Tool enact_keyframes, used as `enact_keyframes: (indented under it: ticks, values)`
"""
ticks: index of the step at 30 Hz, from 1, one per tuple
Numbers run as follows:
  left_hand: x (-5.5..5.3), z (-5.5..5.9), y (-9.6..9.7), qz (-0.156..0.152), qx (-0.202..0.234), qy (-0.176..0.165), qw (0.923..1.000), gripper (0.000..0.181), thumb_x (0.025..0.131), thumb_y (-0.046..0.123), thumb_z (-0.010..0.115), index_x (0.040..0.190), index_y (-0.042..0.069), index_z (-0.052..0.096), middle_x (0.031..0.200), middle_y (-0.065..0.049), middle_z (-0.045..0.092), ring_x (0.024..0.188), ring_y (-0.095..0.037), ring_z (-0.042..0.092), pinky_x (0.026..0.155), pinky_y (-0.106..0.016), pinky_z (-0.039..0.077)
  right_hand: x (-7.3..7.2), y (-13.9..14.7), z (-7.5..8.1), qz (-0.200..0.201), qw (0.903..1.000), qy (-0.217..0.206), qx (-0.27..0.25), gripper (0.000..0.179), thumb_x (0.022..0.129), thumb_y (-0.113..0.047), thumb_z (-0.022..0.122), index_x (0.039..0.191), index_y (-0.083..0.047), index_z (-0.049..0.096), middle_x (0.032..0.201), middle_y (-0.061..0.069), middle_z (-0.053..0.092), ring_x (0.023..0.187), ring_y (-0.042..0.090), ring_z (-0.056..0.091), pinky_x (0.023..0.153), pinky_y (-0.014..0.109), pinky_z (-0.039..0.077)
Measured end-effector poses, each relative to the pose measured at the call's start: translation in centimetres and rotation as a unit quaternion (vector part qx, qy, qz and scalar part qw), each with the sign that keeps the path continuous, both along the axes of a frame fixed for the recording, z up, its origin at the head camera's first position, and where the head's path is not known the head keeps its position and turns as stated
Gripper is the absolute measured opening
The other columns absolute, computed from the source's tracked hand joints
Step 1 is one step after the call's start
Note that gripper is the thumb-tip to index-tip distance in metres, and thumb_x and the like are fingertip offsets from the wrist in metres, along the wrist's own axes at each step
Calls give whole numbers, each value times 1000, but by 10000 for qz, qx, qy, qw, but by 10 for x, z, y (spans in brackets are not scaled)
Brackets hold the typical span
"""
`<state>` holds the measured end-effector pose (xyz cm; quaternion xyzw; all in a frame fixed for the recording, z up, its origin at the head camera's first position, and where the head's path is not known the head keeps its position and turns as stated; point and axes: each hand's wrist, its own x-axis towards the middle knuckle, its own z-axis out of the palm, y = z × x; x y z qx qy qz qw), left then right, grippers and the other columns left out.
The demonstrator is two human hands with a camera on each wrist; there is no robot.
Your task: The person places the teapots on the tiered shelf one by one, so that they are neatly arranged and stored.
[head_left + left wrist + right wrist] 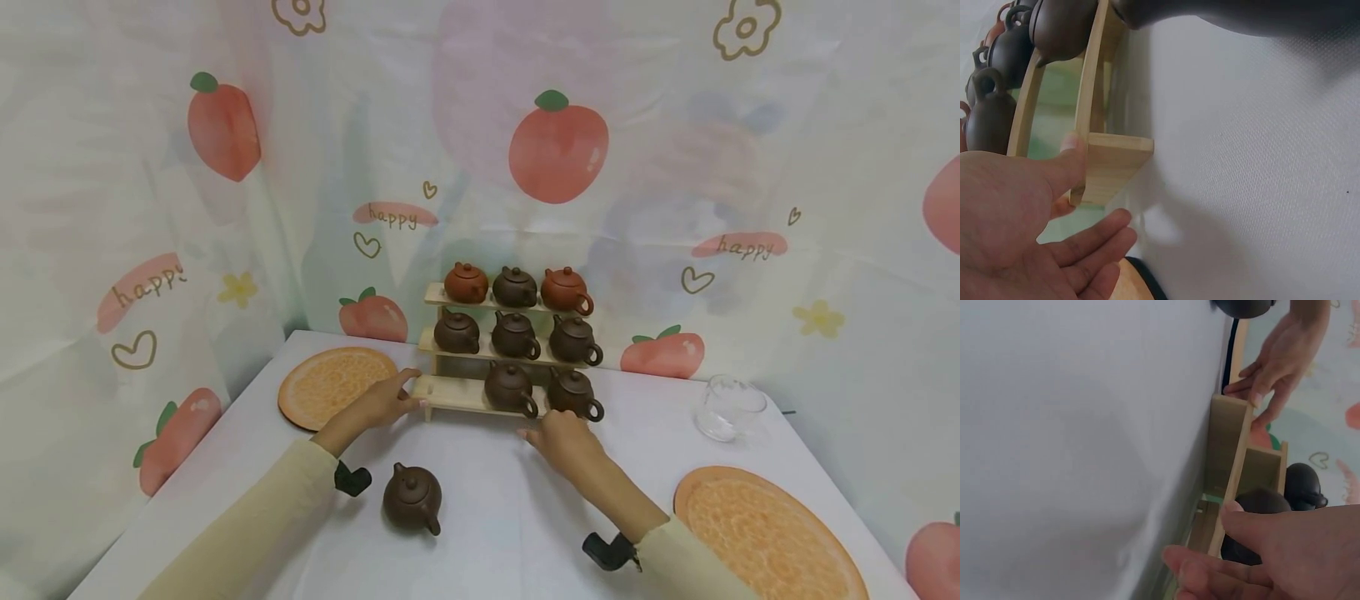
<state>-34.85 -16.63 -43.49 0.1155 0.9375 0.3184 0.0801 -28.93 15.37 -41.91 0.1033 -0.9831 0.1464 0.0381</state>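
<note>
A three-tier wooden rack [453, 392] carries small teapots. My left hand [384, 402] pinches the left end of its lowest board between thumb and index finger; the other fingers extend loosely in the left wrist view. At the front right of that board, my right hand [573, 442] grips the edge, its thumb [1233, 515] against the wood in the right wrist view. Two dark brown teapots stand on the lowest board, one in the middle [508, 387] and one at the right [570, 390]. Another dark teapot [412, 498] sits on the table between my forearms.
Dark teapots [513, 335] line the middle tier; the top tier bears a dark teapot [514, 288] between two reddish ones. An orange round mat [330, 383] lies back left, another [765, 533] front right. A clear glass vessel [723, 408] stands at right. Printed cloth [555, 233] hangs behind.
</note>
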Motion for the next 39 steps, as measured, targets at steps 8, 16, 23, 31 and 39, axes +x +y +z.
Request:
enact_keyframes:
  ticks: [8, 16, 23, 31, 39]
  values:
    - [0, -2, -2, 1, 17, -4, 10000, 60, 105, 29, 67, 157, 8, 43, 121, -23, 70, 104, -31, 68, 84, -46, 57, 26, -21, -12, 787, 9964, -266, -192, 49, 97, -39, 77, 63, -8, 58, 62, 2, 55, 61, 18, 50, 61, 37, 46]
    - [1, -1, -1, -4, -1, -12, 10000, 60, 106, 29, 67, 157, 8, 43, 122, -24, 70, 104, -31, 68, 84, -45, 57, 53, -49, -9, 1540, 9793, -1085, -744, 50, 102, -50, 67, 70, -12, 62, 65, -4, 56, 59, 11, 50, 58, 30, 44]
    - [0, -2, -2, -18, 28, 41, 10000, 59, 106, 28, 66, 156, 8, 43, 122, -24, 70, 102, -31, 68, 83, -45, 56, 75, -74, -8, 2151, 9642, -1345, -764, 54, 96, -66, 67, 68, -20, 63, 62, -9, 56, 60, 6, 51, 57, 25, 45]
    - [-2, -4, -2, -34, 44, 91, 9999, 59, 106, 28, 67, 156, 8, 44, 118, -23, 71, 99, -30, 68, 80, -43, 56, 81, -84, -11, 2346, 9624, -1180, -693, 51, 89, -64, 76, 65, -22, 59, 60, -12, 54, 58, 3, 50, 55, 23, 44]
    - [-4, -4, -2, -28, 78, 22, 10000, 59, 105, 28, 67, 156, 10, 44, 117, -21, 71, 98, -29, 68, 79, -42, 56, 72, -76, -5, 2633, 9562, -1229, -340, 29, 99, -40, 75, 85, -16, 67, 65, -12, 57, 60, 2, 51, 58, 23, 45]
